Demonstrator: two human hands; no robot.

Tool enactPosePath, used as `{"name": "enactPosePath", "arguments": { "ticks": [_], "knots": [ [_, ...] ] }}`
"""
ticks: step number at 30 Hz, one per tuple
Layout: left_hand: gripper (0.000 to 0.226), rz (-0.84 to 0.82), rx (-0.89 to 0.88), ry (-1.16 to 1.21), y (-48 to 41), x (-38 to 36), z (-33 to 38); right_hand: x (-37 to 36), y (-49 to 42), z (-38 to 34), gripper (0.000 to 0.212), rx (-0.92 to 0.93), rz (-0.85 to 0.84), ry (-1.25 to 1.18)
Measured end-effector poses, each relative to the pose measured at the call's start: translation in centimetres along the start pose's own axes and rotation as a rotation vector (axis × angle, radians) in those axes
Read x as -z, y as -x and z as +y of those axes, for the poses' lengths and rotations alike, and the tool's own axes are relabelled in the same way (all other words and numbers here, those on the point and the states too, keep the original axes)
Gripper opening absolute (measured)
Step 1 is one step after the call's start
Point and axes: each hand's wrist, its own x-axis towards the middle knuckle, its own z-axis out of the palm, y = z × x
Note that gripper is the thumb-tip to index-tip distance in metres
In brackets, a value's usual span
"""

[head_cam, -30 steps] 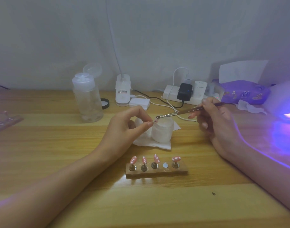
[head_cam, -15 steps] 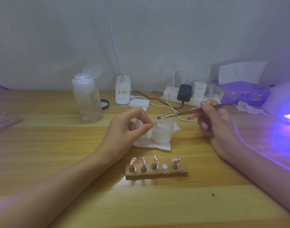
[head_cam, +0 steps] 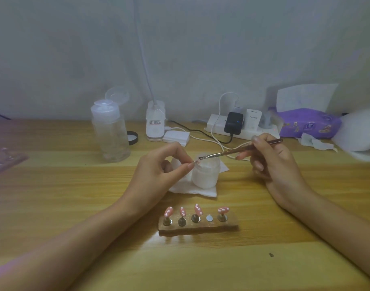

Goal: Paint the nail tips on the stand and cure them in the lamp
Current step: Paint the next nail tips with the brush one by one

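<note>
**Brush dipping lower than a moment ago**

My right hand (head_cam: 272, 162) is gripping the brush (head_cam: 232, 152), bristles at the nail tip (head_cam: 195, 162) my left hand (head_cam: 158, 171) is pinching before the jar (head_cam: 206, 175); the stand (head_cam: 197, 225) is sitting nearer me, between both wrists.

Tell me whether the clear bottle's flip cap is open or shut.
Open: the flip cap stands swung up above the clear bottle.

We see bare table (head_cam: 54, 206) left and front of the stand (head_cam: 197, 226); jar (head_cam: 205, 175), bottle (head_cam: 110, 133) and cables (head_cam: 216, 141) crowd behind.
</note>
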Motion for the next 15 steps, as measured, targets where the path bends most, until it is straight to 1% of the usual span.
{"name": "enactPosePath", "arguments": {
  "ticks": [2, 4, 8, 12, 15],
  "knots": [
    [0.013, 0.001, -0.001, 0.010, 0.01, -0.01, 0.04, -0.10, 0.17, -0.22, 0.021, 0.029, -0.017, 0.006],
    [0.014, 0.003, -0.004, 0.014, -0.03, -0.03, 0.03, -0.20, 0.28, -0.27, 0.021, 0.040, -0.032, 0.040],
    [0.013, 0.001, -0.002, 0.007, -0.09, -0.07, 0.00, -0.09, 0.22, -0.27, 0.023, 0.013, 0.018, 0.028],
    [0.015, 0.002, -0.001, 0.006, -0.11, -0.06, -0.05, -0.26, 0.30, -0.30, 0.022, 0.037, -0.030, 0.060],
    [0.015, 0.003, -0.003, 0.000, -0.09, -0.04, -0.07, -0.08, 0.23, -0.19, 0.023, 0.027, 0.011, 0.064]
  ]
}}
